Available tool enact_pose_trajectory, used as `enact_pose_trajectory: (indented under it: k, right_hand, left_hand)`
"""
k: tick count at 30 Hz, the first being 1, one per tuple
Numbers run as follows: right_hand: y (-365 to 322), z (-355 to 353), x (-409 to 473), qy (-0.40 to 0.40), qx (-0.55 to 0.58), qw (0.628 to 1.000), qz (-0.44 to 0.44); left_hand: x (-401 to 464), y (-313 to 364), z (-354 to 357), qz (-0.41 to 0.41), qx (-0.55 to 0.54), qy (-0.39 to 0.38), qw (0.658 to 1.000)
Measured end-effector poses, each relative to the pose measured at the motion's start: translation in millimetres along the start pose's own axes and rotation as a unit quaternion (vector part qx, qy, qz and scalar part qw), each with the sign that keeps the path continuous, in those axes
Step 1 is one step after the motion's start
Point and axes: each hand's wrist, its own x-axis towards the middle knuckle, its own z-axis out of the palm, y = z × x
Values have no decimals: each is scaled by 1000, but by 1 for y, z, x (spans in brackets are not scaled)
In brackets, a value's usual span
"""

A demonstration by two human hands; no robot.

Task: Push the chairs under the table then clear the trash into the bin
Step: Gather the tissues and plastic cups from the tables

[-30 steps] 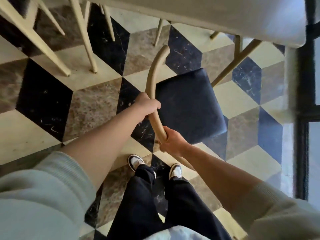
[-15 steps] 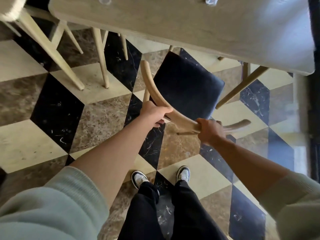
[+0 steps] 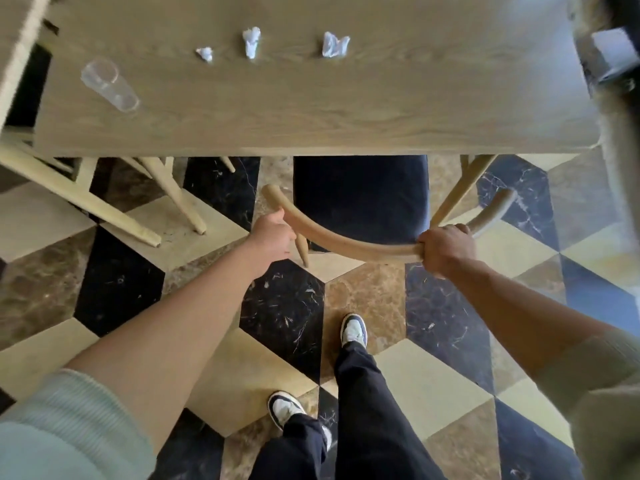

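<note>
Both hands clamped on chair backrest (image 3: 360,245): L hand (image 3: 272,237), R hand (image 3: 446,247); seat (image 3: 360,195) partly under table (image 3: 311,109).

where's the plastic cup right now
In the head view the clear plastic cup lies on its side at the left end of the wooden table, left of the three crumpled tissues, well away from the chair.
</note>
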Motion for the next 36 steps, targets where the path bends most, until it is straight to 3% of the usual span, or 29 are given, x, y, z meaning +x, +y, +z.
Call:
enact_pose_trajectory:
  k: [9, 13, 16, 21, 25, 32, 36]
  right_hand:
    - [45, -21, 40, -70, -33, 995, -64]
    - [49, -50, 43, -218, 51, 967, -123]
    - [36, -77, 52, -268, 144, 940, -152]
    - [-32, -104, 85, -212, 310, 922, -91]
    - [-94, -129, 113, -140, 354, 923, -55]
    - [-170, -178, 155, -144, 272, 951, -37]
    - [-206, -198, 174, -84, 279, 957, -1]
  left_hand:
    - [5, 68, 33, -77, 50, -4, 996]
    - [-1, 72, 30, -75, 112, 7, 991]
    - [-3, 76, 19, -55, 117, 42, 991]
    - [-3, 68, -28, -58, 89, 43, 993]
    - [1, 53, -99, -66, 33, 78, 994]
    - [34, 37, -239, -60, 4, 144, 988]
    - [60, 47, -293, -55, 24, 186, 981]
